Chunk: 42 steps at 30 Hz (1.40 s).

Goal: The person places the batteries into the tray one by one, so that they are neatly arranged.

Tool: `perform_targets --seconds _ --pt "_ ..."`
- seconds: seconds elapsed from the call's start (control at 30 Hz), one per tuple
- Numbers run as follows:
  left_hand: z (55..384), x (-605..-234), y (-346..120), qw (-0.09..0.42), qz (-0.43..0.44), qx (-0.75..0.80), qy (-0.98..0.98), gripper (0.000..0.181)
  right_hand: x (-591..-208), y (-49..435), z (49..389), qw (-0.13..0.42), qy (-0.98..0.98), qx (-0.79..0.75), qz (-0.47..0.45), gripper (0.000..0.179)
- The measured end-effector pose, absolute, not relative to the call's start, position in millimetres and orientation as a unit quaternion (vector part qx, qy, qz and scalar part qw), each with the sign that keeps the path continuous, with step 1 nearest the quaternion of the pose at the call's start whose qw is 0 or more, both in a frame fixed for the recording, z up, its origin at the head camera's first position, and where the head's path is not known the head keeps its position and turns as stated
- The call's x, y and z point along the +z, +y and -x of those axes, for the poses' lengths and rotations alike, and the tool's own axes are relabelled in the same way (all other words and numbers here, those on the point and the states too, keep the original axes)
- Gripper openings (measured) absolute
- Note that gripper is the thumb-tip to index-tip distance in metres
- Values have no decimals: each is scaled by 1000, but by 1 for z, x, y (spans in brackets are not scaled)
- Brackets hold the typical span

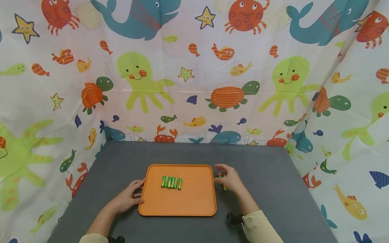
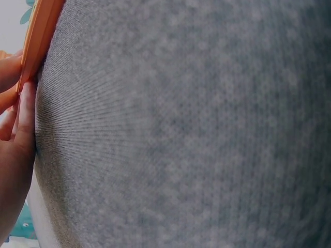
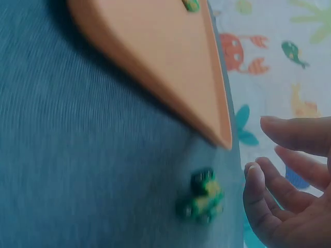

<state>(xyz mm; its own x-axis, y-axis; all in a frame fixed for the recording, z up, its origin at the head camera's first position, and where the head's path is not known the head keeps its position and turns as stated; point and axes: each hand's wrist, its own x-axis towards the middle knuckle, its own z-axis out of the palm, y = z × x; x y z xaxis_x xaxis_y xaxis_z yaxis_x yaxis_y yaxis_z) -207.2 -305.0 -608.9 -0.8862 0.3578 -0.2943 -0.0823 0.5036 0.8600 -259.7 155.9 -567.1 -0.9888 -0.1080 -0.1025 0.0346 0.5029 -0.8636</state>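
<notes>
Of the orange tray (image 2: 44, 31), only a slanting strip of edge shows. The person's left hand (image 2: 13, 155) touches that edge with its fingertips (image 2: 28, 89). Ribbed grey fabric (image 2: 176, 124) spreads beside the tray, darker farthest from it; white cloth (image 2: 10, 26) with teal print (image 2: 21, 223) shows past the tray.

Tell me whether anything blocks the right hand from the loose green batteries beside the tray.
Nothing visible does: the right wrist view shows only a gap between right hand and batteries; the tray lies left of them.
</notes>
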Motion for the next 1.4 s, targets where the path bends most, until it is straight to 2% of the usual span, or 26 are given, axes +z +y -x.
perform_targets --seconds 0.2,0.47,0.73,0.97,1.4 --pt "208 -606 -304 224 -83 491 838 94 -575 182 262 65 873 -483 10 60" --pt "208 -607 -303 224 -85 493 836 94 -590 200 265 85 891 -446 -9 65" --pt "208 -607 -305 223 -81 496 835 95 -598 202 266 87 907 -411 12 63" --pt "208 -608 -306 225 -92 500 831 94 -603 202 268 76 923 -375 37 53" --pt "208 -610 -306 223 -85 498 834 95 -604 204 259 55 894 -445 -10 52"
